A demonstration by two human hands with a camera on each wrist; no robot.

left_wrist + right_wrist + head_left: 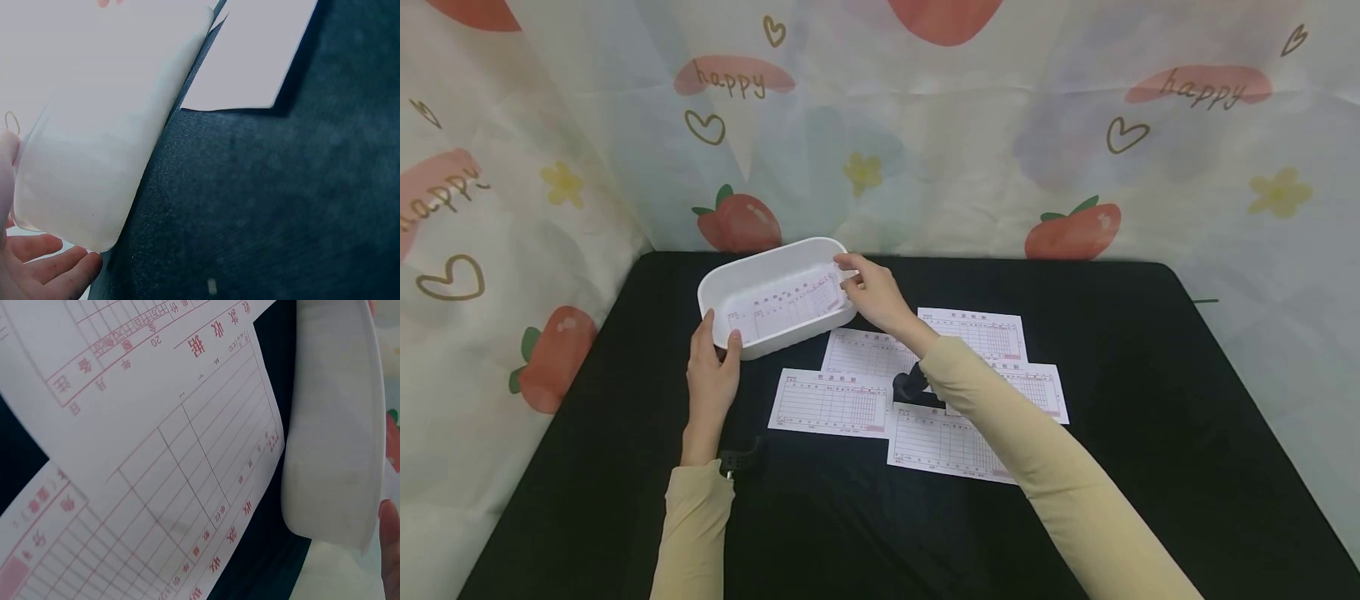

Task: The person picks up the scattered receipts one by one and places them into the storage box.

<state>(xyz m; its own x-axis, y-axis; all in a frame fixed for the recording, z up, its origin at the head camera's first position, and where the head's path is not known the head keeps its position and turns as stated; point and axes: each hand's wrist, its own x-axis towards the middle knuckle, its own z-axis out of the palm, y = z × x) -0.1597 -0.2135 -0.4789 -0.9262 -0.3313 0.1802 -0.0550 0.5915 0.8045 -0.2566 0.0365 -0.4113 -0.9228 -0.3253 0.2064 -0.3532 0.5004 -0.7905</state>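
A white oval tray (775, 296) sits on the black table (1150, 400) with a red-lined paper form (790, 307) lying inside it. My left hand (715, 367) grips the tray's near-left rim, thumb over the edge. My right hand (868, 287) has its fingers curled over the tray's right end, thumb by the form's edge. The left wrist view shows the tray's outer wall (94, 144) above my fingers (50, 269). In the right wrist view the tray's wall (331, 425) stands beside a form (156, 456) on the table.
Several more forms lie in front of the tray, among them one (833, 402) near my left hand and one (973, 332) to the right. A strawberry-print curtain (925, 150) closes off the back and sides.
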